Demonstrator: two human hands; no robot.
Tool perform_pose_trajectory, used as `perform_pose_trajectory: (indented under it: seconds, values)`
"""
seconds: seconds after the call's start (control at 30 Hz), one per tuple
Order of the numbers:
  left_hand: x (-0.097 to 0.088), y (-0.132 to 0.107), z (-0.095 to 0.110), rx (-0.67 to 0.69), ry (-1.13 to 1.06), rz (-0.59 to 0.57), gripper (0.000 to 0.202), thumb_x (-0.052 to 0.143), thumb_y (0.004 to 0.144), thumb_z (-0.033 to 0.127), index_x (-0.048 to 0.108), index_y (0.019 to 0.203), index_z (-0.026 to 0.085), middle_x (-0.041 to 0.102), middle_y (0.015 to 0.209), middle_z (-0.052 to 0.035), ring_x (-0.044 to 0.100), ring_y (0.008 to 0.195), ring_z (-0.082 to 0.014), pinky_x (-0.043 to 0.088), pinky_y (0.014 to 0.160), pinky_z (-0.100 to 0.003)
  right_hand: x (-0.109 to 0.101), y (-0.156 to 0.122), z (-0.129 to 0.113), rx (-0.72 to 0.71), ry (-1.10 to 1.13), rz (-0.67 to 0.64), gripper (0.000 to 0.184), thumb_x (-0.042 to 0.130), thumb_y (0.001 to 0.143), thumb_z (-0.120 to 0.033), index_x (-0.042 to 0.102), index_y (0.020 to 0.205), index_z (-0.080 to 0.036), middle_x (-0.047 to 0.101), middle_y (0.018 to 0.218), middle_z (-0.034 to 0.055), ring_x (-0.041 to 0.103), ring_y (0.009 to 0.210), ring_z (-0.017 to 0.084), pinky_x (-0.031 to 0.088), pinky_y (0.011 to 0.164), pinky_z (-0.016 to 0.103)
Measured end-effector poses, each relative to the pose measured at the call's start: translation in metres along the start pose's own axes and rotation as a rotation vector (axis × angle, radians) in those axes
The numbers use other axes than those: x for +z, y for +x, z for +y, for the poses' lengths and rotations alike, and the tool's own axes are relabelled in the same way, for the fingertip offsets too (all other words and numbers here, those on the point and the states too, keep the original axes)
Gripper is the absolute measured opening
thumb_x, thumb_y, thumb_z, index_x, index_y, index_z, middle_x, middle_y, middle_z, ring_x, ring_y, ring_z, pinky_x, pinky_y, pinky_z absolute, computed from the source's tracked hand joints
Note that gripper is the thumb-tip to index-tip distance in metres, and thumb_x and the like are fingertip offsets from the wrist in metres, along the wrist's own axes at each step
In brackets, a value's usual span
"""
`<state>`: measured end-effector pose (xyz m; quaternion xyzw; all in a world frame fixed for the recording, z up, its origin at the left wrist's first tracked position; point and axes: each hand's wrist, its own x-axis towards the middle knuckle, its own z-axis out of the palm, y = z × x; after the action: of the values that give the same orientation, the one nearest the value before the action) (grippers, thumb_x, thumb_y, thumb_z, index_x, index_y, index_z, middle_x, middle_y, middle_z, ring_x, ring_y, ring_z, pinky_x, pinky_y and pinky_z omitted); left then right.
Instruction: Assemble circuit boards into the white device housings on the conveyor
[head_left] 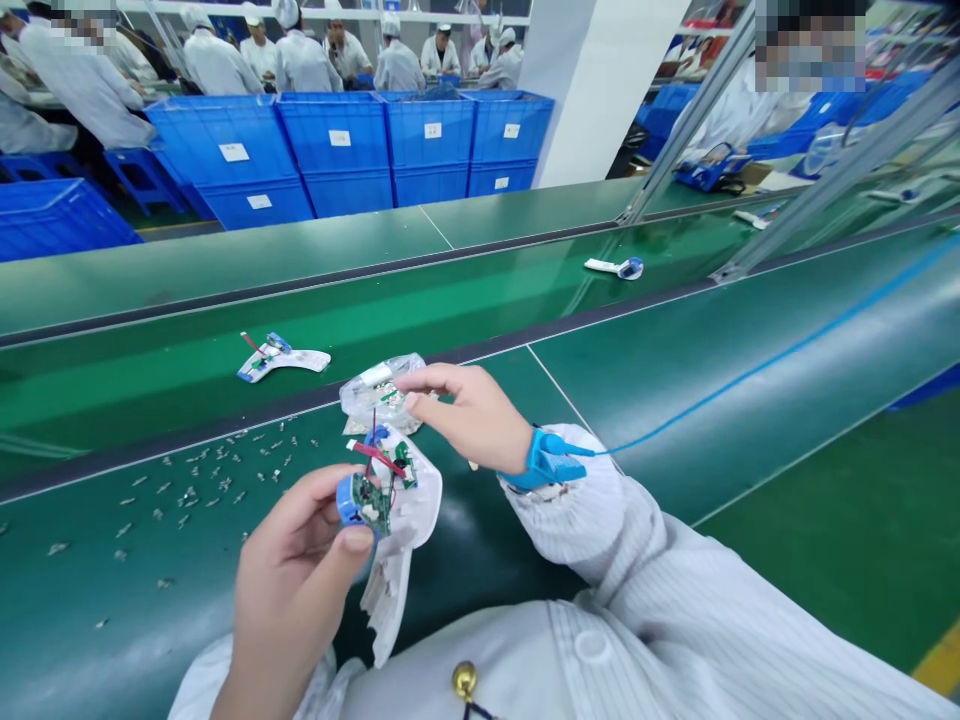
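Note:
My left hand (304, 570) is closed on a small green circuit board with a blue round part (364, 503), pinched between thumb and fingers. Thin wires and a red ribbon cable run around it. Just behind the board is a curved white plastic half-shell (416, 505), its handle pointing down towards my body. A second small green board sits in the shell's head. My right hand (472, 410) reaches over a clear plastic bag (382, 385) of small metallic parts. Its index finger and thumb are apart at the bag's opening; the other fingers are partly hidden.
Many tiny metal pieces (217, 480) lie scattered on the green bench at left. On the belt beyond are a white half-shell with boards (285, 360) and another white piece (616, 267). A blue wrist-strap cord (750, 378) stretches right. Blue crates (337, 140) and co-workers are behind.

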<state>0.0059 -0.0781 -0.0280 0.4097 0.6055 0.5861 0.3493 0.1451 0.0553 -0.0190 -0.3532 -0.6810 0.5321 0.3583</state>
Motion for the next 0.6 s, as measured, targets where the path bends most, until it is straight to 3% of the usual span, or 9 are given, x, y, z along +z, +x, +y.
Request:
perform_pose_trajectory:
  seconds: [0.07,0.13,0.2,0.37,0.6]
  values:
    - [-0.002,-0.001,0.001,0.039,0.053,-0.016,0.028,0.075,0.07,0.044,0.071,0.093,0.027,0.072,0.085,-0.0005,0.066,0.07,-0.0147,0.053,0.059,-0.019,0.001,0.0,0.0,-0.006,-0.046,-0.145,0.015,0.06,0.08,-0.022,0.071,0.085,-0.014,0.07,0.089,0.0049,0.063,0.088,0.017,0.047,0.084,0.031]
    - [-0.004,-0.002,0.003,0.099,0.137,-0.033,0.024,0.073,0.073,0.039,0.07,0.094,0.029,0.072,0.088,0.0005,0.066,0.075,-0.0153,0.052,0.064,-0.021,0.004,-0.004,-0.002,-0.109,-0.057,-0.325,0.016,0.058,0.082,-0.023,0.069,0.077,-0.013,0.069,0.085,0.0054,0.063,0.086,0.017,0.047,0.083,0.03]
    - [-0.005,-0.003,0.006,0.172,0.25,-0.044,0.022,0.072,0.075,0.034,0.069,0.096,0.03,0.071,0.09,0.0016,0.064,0.078,-0.0156,0.051,0.07,-0.023,0.007,-0.008,-0.004,-0.208,-0.066,-0.395,0.02,0.057,0.084,-0.024,0.066,0.069,-0.014,0.067,0.081,0.0055,0.062,0.083,0.016,0.047,0.082,0.029]
    - [-0.004,-0.004,0.006,0.217,0.332,0.011,0.022,0.071,0.074,0.032,0.069,0.096,0.031,0.069,0.09,0.0023,0.061,0.077,-0.0147,0.047,0.072,-0.023,0.011,-0.011,0.0,-0.135,0.165,-0.324,0.02,0.055,0.083,-0.024,0.061,0.067,-0.015,0.063,0.076,0.0046,0.058,0.08,0.015,0.047,0.079,0.029]
    - [0.0,0.008,-0.01,-0.05,-0.134,-0.063,0.026,0.071,0.076,0.041,0.069,0.095,0.024,0.069,0.081,-0.0014,0.059,0.068,-0.0125,0.047,0.058,-0.018,0.01,-0.015,-0.002,-0.209,0.297,-0.197,0.018,0.055,0.082,-0.022,0.061,0.066,-0.016,0.061,0.071,0.0021,0.058,0.086,0.015,0.044,0.085,0.03]
